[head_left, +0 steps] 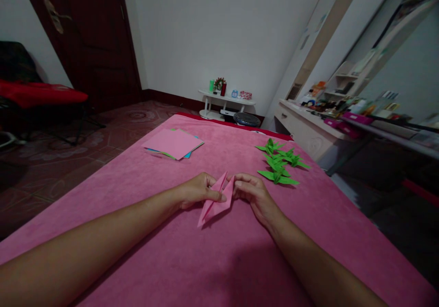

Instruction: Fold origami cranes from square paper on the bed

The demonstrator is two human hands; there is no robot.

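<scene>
A partly folded piece of pink origami paper (219, 207) is held just above the pink cloth, with two narrow points up and one point toward me. My left hand (199, 191) is closed on its left side, the thumb lying across the front of the folds. At the upper right point, the fingers of my right hand (252, 193) pinch the paper's edge. Several green folded paper cranes (278, 174) sit together beyond my right hand. Farther off to the left lies a stack of square paper sheets (173, 143), pink on top, with blue and green edges showing.
The pink cloth (144, 238) covers the broad surface under my hands. On the right stands a white dresser (305, 129) crowded with small items. A low white stand (226, 97) is against the far wall. A red-draped chair (41, 94) stands at left near a dark door (85, 42).
</scene>
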